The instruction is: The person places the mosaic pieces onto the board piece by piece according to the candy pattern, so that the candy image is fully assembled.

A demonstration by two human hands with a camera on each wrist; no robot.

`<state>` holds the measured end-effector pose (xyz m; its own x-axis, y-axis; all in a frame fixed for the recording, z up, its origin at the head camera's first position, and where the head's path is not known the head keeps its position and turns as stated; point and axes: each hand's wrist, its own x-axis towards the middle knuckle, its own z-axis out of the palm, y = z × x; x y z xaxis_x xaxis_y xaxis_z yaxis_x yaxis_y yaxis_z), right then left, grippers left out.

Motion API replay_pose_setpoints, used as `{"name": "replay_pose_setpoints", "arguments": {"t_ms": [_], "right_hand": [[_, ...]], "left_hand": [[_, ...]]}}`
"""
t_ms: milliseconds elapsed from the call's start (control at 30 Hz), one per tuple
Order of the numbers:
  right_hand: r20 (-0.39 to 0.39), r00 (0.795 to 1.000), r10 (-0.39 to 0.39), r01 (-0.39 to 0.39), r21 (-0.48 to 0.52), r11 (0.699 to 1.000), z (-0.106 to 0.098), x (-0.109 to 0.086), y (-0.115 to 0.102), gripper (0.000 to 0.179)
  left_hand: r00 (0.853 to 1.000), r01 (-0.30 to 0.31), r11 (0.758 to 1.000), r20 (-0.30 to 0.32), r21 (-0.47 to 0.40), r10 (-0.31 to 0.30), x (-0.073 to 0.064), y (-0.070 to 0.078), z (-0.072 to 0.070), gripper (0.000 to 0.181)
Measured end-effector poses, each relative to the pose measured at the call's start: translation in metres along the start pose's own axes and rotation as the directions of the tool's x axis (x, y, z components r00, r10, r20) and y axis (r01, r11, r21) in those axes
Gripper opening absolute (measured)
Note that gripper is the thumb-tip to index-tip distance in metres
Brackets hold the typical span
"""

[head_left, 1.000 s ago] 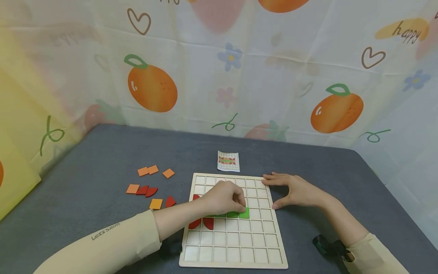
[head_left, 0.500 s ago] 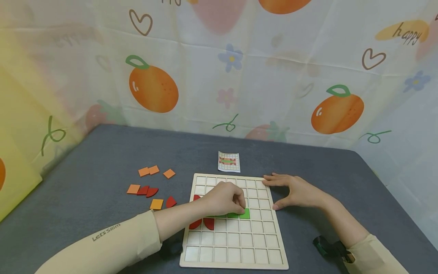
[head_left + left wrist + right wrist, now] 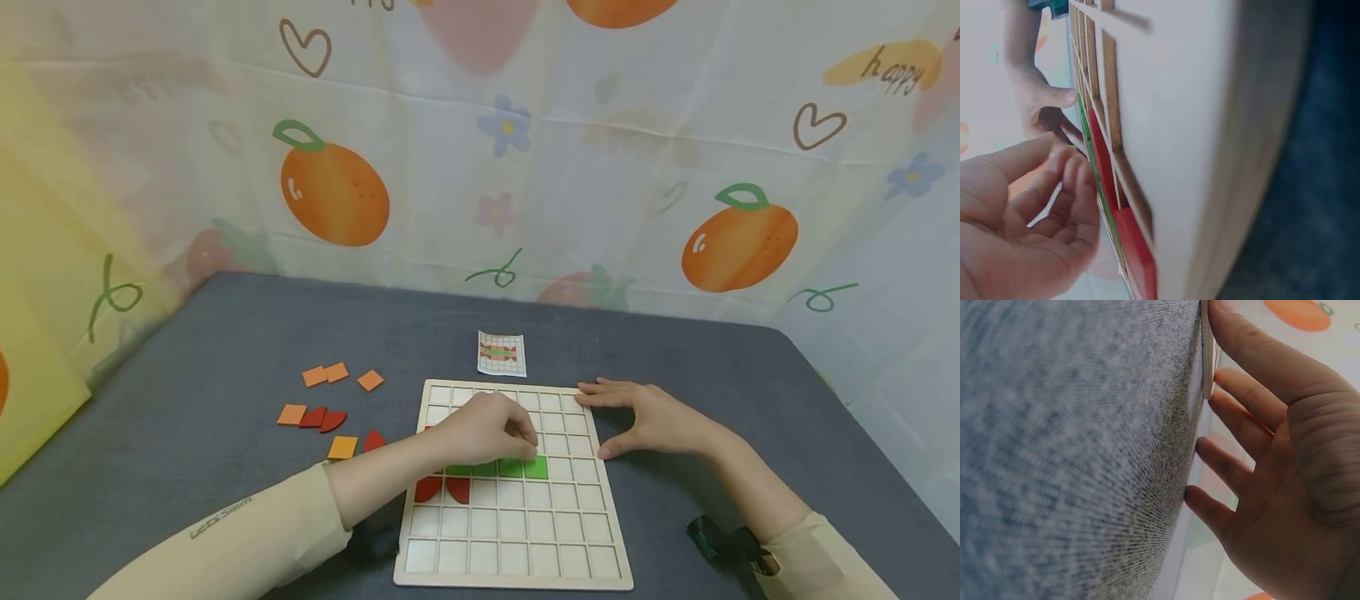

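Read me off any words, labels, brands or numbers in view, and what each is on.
"happy": backdrop, right side.
Left sleeve: lettering too blurred to read.
Backdrop, top edge: cut-off letters, unreadable.
Backdrop, left: faint lettering, unreadable.
Pattern card: no readable text.

L slv (image 3: 273, 537) beige, dk lettering (image 3: 221, 517) | R slv (image 3: 825, 554) beige | R blk/grn wrist device (image 3: 707, 537)

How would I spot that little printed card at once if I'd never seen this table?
On the dark grey table, find the pale board marked with a grid. Just beyond its far edge lies a small white card. Unlike the plain orange squares and red wedges to the left, it bears a tiny printed grid with a red, orange and green pattern.
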<state>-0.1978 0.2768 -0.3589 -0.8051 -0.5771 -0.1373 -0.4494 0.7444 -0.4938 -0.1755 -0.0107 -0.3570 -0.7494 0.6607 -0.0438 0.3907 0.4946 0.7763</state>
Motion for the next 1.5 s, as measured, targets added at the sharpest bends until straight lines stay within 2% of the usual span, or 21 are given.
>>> {"name": "replay_pose_setpoints", "arguments": {"t_ms": [233, 433, 600, 700, 800, 933, 1100, 1367, 1500], "right_hand": [[-0.003, 1.0, 0.0, 0.0, 0.004, 1.0, 0.0, 0.0, -0.001, 0.083], [-0.002, 1.0, -0.002, 0.002, 0.007, 1.0, 0.0, 0.0, 0.0, 0.083], [0.003, 1.0, -0.003, 0.003, 0.007, 1.0, 0.0, 0.0, 0.0, 0.083], [-0.001, 1.0, -0.005, 0.005, 0.006, 1.0, 0.0, 0.0, 0.001, 0.083], [-0.002, 1.0, -0.004, 0.004, 0.005, 1.0, 0.0, 0.0, 0.001, 0.083], [0.001, 1.0, -0.003, 0.003, 0.007, 1.0, 0.0, 0.0, 0.001, 0.083], [0.006, 1.0, -0.005, 0.005, 0.012, 1.0, 0.0, 0.0, 0.001, 0.083], [0.008, 1.0, -0.001, 0.001, 0.001, 1.0, -0.001, 0.0, -0.001, 0.083], [0.008, 1.0, -0.003, 0.003, 0.002, 1.0, -0.001, 0.0, 0.0, 0.083]], "left_hand": [[1.0, -0.004, 1.0, -0.005, -0.028, 0.004, -0.005, 0.007, -0.017, 0.007], [1.0, 0.004, 1.0, -0.027, -0.015, -0.004, -0.014, 0.014, -0.042, 0.014], [0.998, 0.027, 0.999, -0.05, -0.02, -0.028, -0.025, 0.011, -0.062, 0.015], [0.996, 0.041, 0.999, -0.072, -0.029, -0.043, -0.032, 0.002, -0.073, 0.015], [0.991, 0.064, 0.998, -0.12, -0.001, -0.064, -0.039, -0.013, -0.085, 0.017], [0.971, 0.142, 0.99, -0.197, 0.016, -0.136, -0.05, -0.037, -0.102, 0.021], [0.948, 0.209, 0.978, -0.252, 0.025, -0.196, -0.065, -0.061, -0.123, 0.025], [0.929, 0.281, 0.958, -0.263, 0.046, -0.26, -0.082, -0.085, -0.149, 0.036], [0.929, 0.296, 0.955, -0.239, 0.026, -0.281, -0.086, -0.104, -0.155, 0.042]]}}
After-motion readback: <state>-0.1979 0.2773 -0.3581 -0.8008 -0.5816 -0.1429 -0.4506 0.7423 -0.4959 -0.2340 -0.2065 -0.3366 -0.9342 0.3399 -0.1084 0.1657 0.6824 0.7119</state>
